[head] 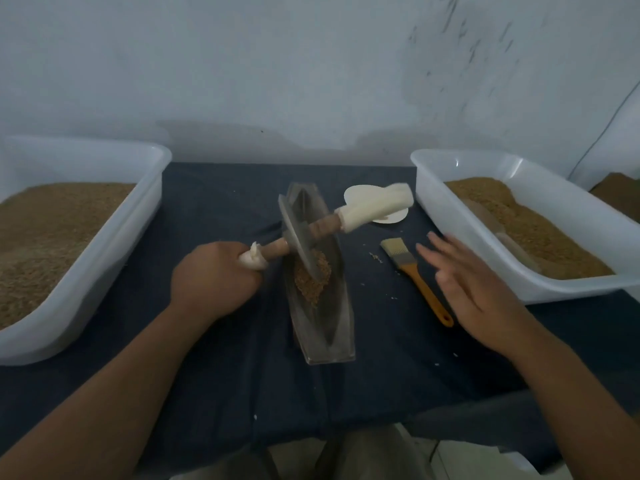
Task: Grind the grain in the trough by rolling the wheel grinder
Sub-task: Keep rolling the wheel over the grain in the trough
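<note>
A boat-shaped metal trough (332, 337) lies lengthwise on the dark cloth at the centre. Brown grain (311, 282) sits in a heap in its middle. The metal wheel grinder (296, 233) stands tilted in the trough with its rim in the grain. Its wooden axle sticks out both ways, each end wrapped in white cloth. My left hand (213, 278) grips the left wrapped handle. The right wrapped handle (375, 207) points up and to the right, held by nothing. My right hand (474, 289) hovers with straight, spread fingers right of the trough, over a brush.
A brush with an orange handle (420, 284) lies between trough and right hand. White plastic tubs of grain stand at the left (114, 237) and the right (460, 237). A small white disc (391, 220) lies behind the right handle. Loose grains dot the cloth.
</note>
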`<state>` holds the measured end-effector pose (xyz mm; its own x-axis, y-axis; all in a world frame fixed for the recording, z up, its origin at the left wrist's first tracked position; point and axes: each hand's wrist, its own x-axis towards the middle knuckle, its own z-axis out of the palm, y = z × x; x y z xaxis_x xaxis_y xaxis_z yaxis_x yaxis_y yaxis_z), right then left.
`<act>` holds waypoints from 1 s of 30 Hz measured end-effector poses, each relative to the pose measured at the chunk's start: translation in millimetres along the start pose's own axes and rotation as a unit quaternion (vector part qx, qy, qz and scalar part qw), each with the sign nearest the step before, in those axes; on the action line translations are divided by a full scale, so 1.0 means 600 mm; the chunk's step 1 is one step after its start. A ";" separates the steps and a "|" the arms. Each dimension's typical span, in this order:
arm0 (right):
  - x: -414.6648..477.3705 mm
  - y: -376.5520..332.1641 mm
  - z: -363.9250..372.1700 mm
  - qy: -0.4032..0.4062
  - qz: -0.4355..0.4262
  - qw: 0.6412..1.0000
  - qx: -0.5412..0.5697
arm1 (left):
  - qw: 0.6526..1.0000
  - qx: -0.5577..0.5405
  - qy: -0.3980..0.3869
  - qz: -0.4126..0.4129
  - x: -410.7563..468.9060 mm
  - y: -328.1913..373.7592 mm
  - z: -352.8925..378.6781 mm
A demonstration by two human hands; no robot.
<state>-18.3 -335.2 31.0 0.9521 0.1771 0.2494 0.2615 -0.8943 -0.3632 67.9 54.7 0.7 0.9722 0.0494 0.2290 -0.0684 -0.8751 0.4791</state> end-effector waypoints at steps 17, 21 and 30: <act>0.171 -0.104 0.033 -0.011 -0.107 0.960 -0.257 | 0.948 0.275 -0.094 0.131 0.035 0.018 -0.041; 0.237 -0.090 0.063 -0.009 -0.026 0.968 -0.250 | 0.948 0.253 -0.147 0.122 0.106 0.049 -0.048; 0.219 -0.070 0.070 -0.043 -0.018 0.970 -0.239 | 0.942 0.264 -0.138 0.154 0.092 0.059 -0.057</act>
<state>102.3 -257.3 41.3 0.9590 0.2264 0.1703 0.2105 -0.9718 0.1062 111.4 43.2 59.4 0.9505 -0.3096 0.0252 -0.3068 -0.9484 -0.0799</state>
